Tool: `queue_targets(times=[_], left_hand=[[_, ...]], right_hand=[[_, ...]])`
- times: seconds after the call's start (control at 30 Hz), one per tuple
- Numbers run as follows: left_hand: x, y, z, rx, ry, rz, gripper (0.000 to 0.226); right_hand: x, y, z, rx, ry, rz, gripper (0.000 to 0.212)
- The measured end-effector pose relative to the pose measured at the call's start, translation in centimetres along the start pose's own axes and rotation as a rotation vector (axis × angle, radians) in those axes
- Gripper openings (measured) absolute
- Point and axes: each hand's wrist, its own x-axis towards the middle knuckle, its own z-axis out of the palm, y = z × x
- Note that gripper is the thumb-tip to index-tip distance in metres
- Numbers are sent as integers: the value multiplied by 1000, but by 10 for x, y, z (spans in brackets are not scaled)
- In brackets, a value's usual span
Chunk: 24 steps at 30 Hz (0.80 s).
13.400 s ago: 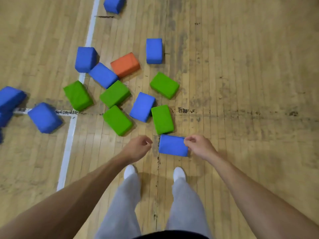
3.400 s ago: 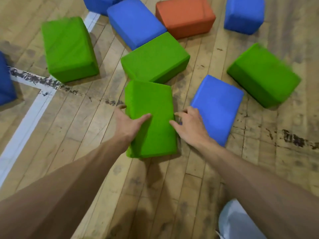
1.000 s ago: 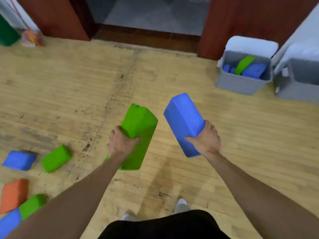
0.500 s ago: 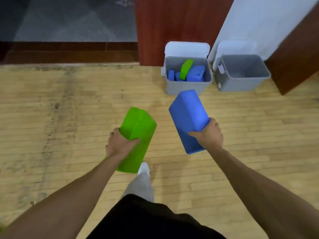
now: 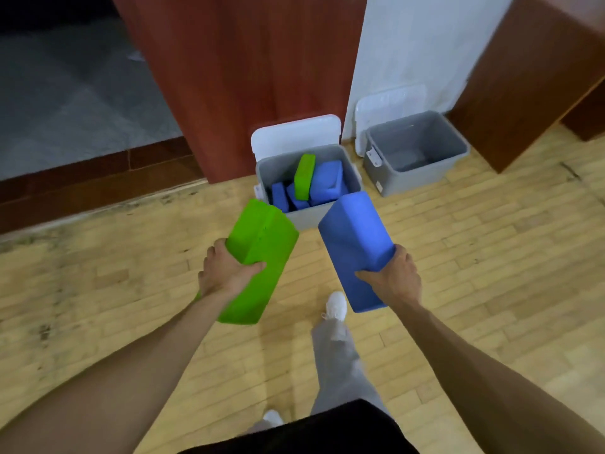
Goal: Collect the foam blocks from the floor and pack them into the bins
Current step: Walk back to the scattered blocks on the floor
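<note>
My left hand [image 5: 226, 273] grips a green foam block [image 5: 258, 253], held out in front of me above the floor. A blue foam block [image 5: 352, 244] is gripped in my right hand [image 5: 393, 276], tilted upward. Just beyond both blocks stands a grey bin [image 5: 268, 168] with its white lid open; it holds several blue blocks and one upright green block [image 5: 304, 176]. To its right stands a second grey bin [image 5: 458, 152], with nothing visible inside.
A red-brown wall panel [image 5: 248, 77] rises behind the bins, with a white wall [image 5: 419, 44] to the right and a wooden cabinet [image 5: 530, 80] at far right. A dark doorway floor [image 5: 65, 93] lies at left. My foot [image 5: 335, 304] steps forward on the wooden floor.
The bins have come closer and larger in view as I walk toward them. Both hands still carry their blocks, now just short of the filled bin.
</note>
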Motion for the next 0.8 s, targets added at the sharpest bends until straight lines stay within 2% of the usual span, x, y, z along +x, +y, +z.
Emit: queue_targets(times=[0.2, 0.4, 0.63, 0.8], left_hand=[[119, 112, 24, 66, 26, -51, 90], [211, 205, 18, 29, 44, -46, 91], [315, 226, 31, 4, -12, -191, 92], [419, 234, 67, -106, -44, -325, 96]], right_hand=[[152, -23, -11, 3, -84, 72, 91], [272, -78, -51, -18, -101, 56, 88], [390, -161, -48, 6, -122, 68, 88], [476, -201, -1, 79, -125, 184, 92]])
